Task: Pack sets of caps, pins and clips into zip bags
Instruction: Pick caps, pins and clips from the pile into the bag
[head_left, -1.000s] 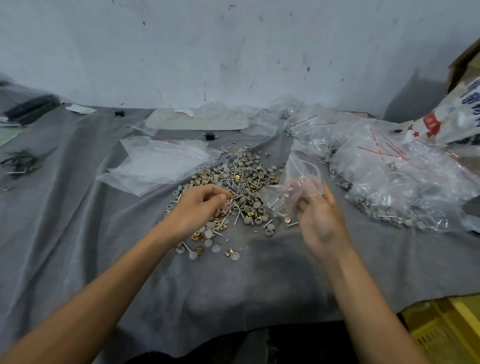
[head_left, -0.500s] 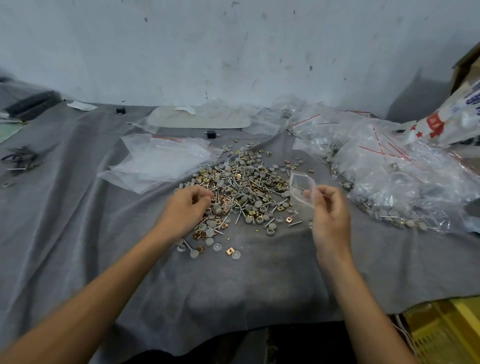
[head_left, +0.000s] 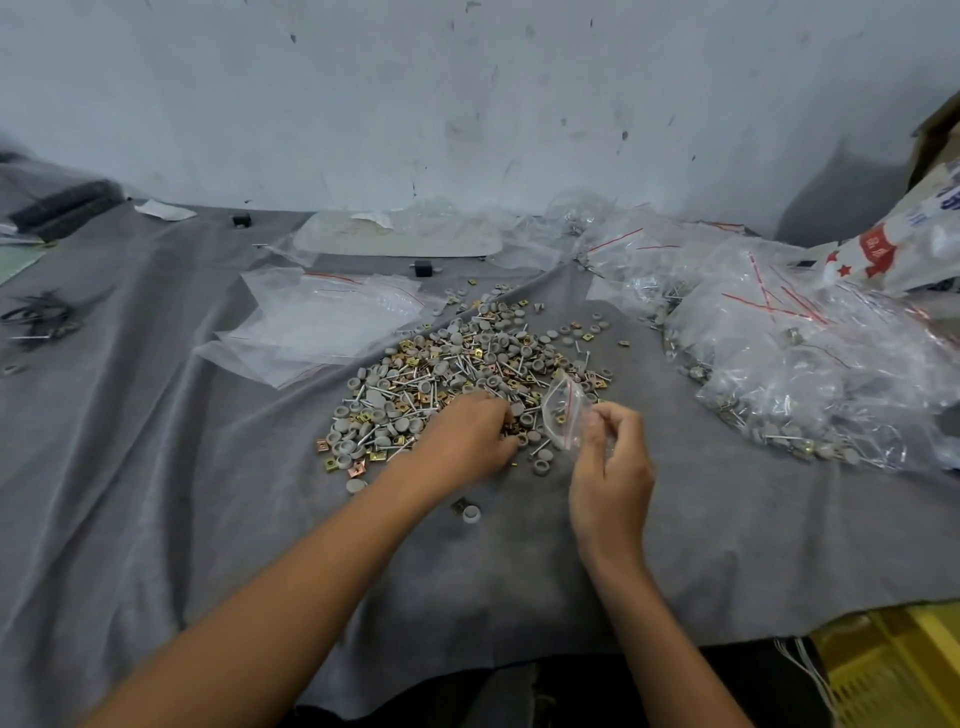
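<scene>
A loose pile of grey caps, steel pins and brass clips (head_left: 457, 364) lies on the grey cloth (head_left: 156, 467) at the middle. My left hand (head_left: 467, 439) rests on the pile's near edge with fingers curled down into the parts; what they hold is hidden. My right hand (head_left: 610, 467) pinches a small clear zip bag (head_left: 563, 410) with a red seal line, held upright just right of the left hand. A clip shows inside the bag.
A stack of empty zip bags (head_left: 322, 322) lies left of the pile. A heap of filled bags (head_left: 810, 364) covers the right side. A white sack (head_left: 909, 239) and a yellow crate (head_left: 893, 670) sit at the right. Black bits (head_left: 39, 319) lie far left.
My left hand has shifted right along the pile's near edge. My right hand has lowered the zip bag and brought it in close to the left hand.
</scene>
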